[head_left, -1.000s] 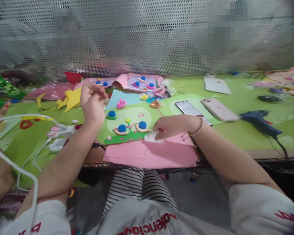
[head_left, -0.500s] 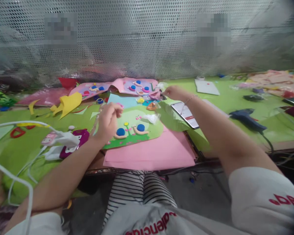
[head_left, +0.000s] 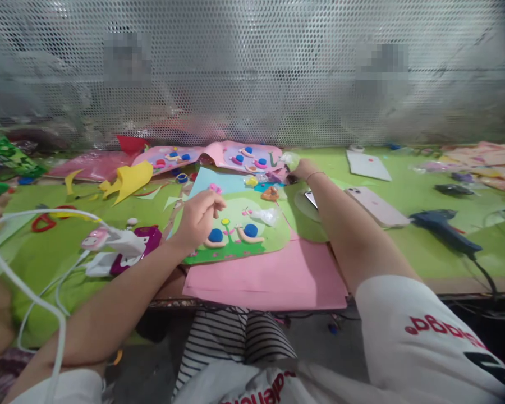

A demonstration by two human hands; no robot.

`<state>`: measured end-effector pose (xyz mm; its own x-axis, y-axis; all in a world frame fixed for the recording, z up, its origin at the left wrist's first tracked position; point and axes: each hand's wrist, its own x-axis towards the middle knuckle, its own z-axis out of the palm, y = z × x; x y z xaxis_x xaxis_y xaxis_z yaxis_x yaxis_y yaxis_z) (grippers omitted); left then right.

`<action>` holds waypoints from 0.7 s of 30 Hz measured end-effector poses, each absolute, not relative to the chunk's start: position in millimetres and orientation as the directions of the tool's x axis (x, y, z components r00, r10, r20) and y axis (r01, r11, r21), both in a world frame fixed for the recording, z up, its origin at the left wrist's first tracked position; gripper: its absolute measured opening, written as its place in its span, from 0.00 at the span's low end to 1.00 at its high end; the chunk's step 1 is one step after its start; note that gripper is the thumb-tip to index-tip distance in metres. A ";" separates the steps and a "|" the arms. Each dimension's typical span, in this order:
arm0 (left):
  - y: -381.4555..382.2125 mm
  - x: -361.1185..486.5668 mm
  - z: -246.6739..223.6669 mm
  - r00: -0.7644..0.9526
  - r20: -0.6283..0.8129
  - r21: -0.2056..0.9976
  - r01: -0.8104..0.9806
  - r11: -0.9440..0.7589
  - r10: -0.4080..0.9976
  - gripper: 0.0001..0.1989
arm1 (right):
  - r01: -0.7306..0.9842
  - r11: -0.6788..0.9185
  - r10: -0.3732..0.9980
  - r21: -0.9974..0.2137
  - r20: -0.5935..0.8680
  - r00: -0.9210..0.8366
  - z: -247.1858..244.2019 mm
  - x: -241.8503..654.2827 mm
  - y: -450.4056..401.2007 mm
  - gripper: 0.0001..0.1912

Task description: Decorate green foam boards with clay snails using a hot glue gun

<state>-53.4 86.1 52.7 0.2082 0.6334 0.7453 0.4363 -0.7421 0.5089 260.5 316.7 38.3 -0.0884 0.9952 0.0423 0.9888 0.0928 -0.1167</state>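
Note:
My left hand [head_left: 198, 220] is closed loosely above the left side of a green craft picture [head_left: 269, 241]; anything inside its curled fingers is hidden. On the picture are two snails with blue shells, a flower [head_left: 225, 223] and a small clear plastic bag [head_left: 268, 216]. My right hand [head_left: 306, 170] reaches to the far side of the table, its fingers closed at a small dark thing beside another clear bag [head_left: 290, 161]. What it grips is too small to make out. Pink sheets [head_left: 265, 283] lie under the green picture.
Behind stand pink snail pictures [head_left: 246, 157] against a perforated metal screen [head_left: 244, 73]. To the right lie a pale phone [head_left: 377, 206], a glue gun [head_left: 446, 230] and a white card [head_left: 369, 165]. Leftward are yellow scraps [head_left: 130, 178], red-handled scissors [head_left: 44, 223], and a charger with white cables [head_left: 105, 264].
My view has shifted, so the table sits lower. My right forearm has swung left, uncovering the pale phone and covering most of the other phone. My left hand stays over the picture.

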 end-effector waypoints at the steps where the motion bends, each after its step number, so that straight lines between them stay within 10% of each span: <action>1: 86.4 -53.6 52.3 0.215 0.752 0.494 0.442 -0.749 0.623 0.13 | 0.989 0.083 0.995 -0.123 0.064 -0.075 39.8 261.0 314.6 0.15; 7: 84.2 -53.1 55.3 0.280 0.761 0.412 0.489 -0.769 0.586 0.14 | 0.960 0.179 0.967 -0.218 0.216 -0.131 80.4 261.2 279.8 0.17; 12: 83.6 -53.5 56.2 0.301 0.766 0.376 0.507 -0.776 0.568 0.14 | 0.843 0.354 0.919 -0.406 -0.016 -0.394 103.0 241.7 220.0 0.13; 17: 85.9 -52.8 53.8 0.331 0.769 0.342 0.511 -0.789 0.547 0.14 | 0.862 0.470 0.805 -0.192 -0.309 -0.507 79.7 211.3 175.3 0.23; 21: 84.6 -51.2 55.0 0.319 0.798 0.316 0.501 -0.806 0.511 0.15 | 0.833 0.459 0.809 -0.309 -0.241 -0.535 73.4 202.0 177.9 0.16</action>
